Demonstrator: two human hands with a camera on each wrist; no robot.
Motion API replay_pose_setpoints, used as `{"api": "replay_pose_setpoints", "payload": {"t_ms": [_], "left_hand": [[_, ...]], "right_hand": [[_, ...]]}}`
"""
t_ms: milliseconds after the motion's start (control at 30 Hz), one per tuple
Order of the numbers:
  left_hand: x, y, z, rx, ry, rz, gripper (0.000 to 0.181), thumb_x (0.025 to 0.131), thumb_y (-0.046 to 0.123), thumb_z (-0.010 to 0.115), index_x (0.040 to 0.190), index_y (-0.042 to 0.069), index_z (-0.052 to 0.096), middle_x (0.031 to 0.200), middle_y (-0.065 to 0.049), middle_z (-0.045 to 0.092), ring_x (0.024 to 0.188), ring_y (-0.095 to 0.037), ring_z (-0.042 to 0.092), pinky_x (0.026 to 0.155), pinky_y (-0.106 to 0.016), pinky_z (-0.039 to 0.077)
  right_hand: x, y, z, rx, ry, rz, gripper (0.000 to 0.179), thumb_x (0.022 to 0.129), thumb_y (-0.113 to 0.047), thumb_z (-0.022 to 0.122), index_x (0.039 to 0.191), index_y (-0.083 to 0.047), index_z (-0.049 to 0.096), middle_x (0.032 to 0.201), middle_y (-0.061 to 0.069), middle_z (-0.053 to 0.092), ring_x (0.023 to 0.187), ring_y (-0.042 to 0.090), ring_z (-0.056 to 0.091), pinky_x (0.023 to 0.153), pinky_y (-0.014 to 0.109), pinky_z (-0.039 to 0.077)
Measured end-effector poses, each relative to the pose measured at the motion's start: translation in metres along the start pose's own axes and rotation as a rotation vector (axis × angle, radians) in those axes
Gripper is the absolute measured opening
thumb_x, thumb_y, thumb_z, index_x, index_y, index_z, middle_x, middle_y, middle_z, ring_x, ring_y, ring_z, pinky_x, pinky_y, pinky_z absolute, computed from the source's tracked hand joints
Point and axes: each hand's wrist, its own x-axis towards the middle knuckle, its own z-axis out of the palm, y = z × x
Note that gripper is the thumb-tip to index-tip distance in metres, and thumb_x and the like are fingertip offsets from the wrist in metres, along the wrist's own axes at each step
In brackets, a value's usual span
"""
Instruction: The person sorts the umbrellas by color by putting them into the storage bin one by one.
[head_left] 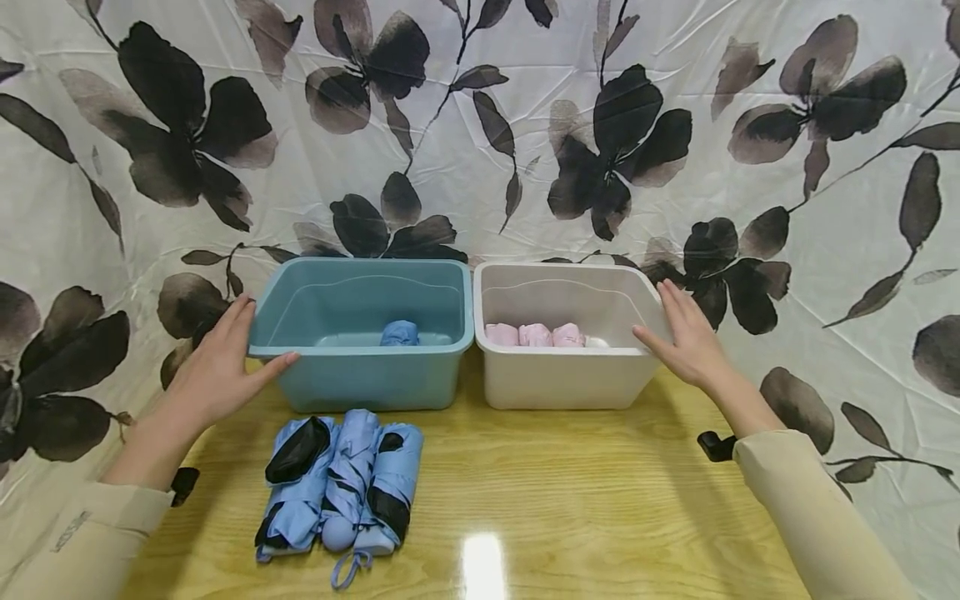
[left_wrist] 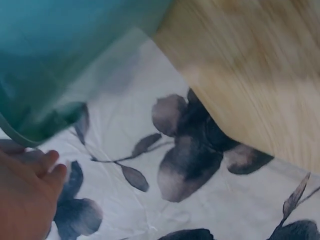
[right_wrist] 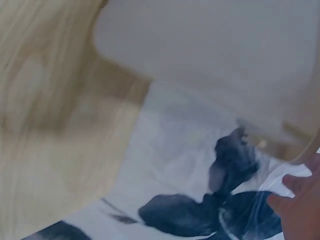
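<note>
My left hand point(head_left: 219, 367) rests at the left end of the teal bin point(head_left: 367, 379), fingers fairly straight along its outside and thumb by the front rim. On the other side, my right hand point(head_left: 692, 343) lies against the right end of the white bin point(head_left: 562, 382), with its fingers extended and thumb over the rim. One blue rolled bundle point(head_left: 400, 333) sits inside the teal bin. Pink rolled bundles point(head_left: 536, 335) line the white bin's floor, partly hidden by its front wall. Three folded blue umbrellas point(head_left: 349, 467) lie side by side before the teal bin.
Both bins stand side by side at the back of the yellow wood-grain table point(head_left: 570, 492). Behind them hangs a white floral cloth point(head_left: 495, 50), which also runs down past the table's sides. A wrist loop hangs from the middle umbrella's near end.
</note>
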Motion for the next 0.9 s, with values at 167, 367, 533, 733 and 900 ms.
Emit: {"api": "replay_pose_setpoints", "payload": {"t_ms": [167,367,533,733,900], "left_hand": [[-0.018,0.013,0.005,-0.068,0.170,-0.032,0.097,0.102,0.049,0.062,0.163,-0.008,0.014,0.171,-0.028,0.009,0.151,-0.056,0.018,0.113,-0.077,0.022],[-0.050,0.028,0.015,-0.165,0.282,-0.089,0.081,0.101,0.033,0.065,0.158,-0.011,0.028,0.161,-0.032,0.019,0.137,-0.054,0.032,0.092,-0.075,0.038],[-0.071,0.033,0.025,-0.186,0.241,-0.091,0.073,0.101,0.026,0.066,0.151,-0.015,0.034,0.150,-0.036,0.026,0.118,-0.051,0.040,0.077,-0.065,0.040],[-0.085,0.033,0.038,-0.181,0.061,-0.069,0.072,0.101,0.031,0.068,0.147,-0.016,0.038,0.146,-0.039,0.031,0.118,-0.052,0.042,0.085,-0.069,0.043],[-0.088,0.032,0.049,-0.173,-0.119,-0.078,0.078,0.102,0.042,0.067,0.146,-0.017,0.040,0.147,-0.040,0.031,0.130,-0.059,0.036,0.097,-0.076,0.039]], "right_hand": [[-0.006,0.012,0.001,-0.043,-0.033,-0.010,0.093,0.105,-0.057,0.049,0.167,-0.002,0.005,0.173,0.020,0.008,0.158,0.043,0.011,0.125,0.066,0.006],[-0.009,0.018,0.003,-0.057,-0.072,-0.012,0.091,0.107,-0.056,0.046,0.166,0.000,0.006,0.173,0.023,0.008,0.158,0.044,0.010,0.124,0.068,0.007],[-0.010,0.018,0.002,-0.057,-0.102,-0.008,0.089,0.108,-0.055,0.044,0.165,0.003,0.008,0.171,0.026,0.010,0.157,0.047,0.010,0.124,0.069,0.007],[-0.009,0.017,0.000,-0.082,-0.161,0.007,0.089,0.109,-0.056,0.040,0.164,0.005,0.008,0.171,0.026,0.007,0.157,0.047,0.008,0.125,0.066,0.007],[-0.008,0.016,-0.001,-0.075,-0.200,0.012,0.089,0.109,-0.057,0.039,0.164,0.005,0.006,0.172,0.025,0.003,0.158,0.045,0.004,0.126,0.064,0.006]]}}
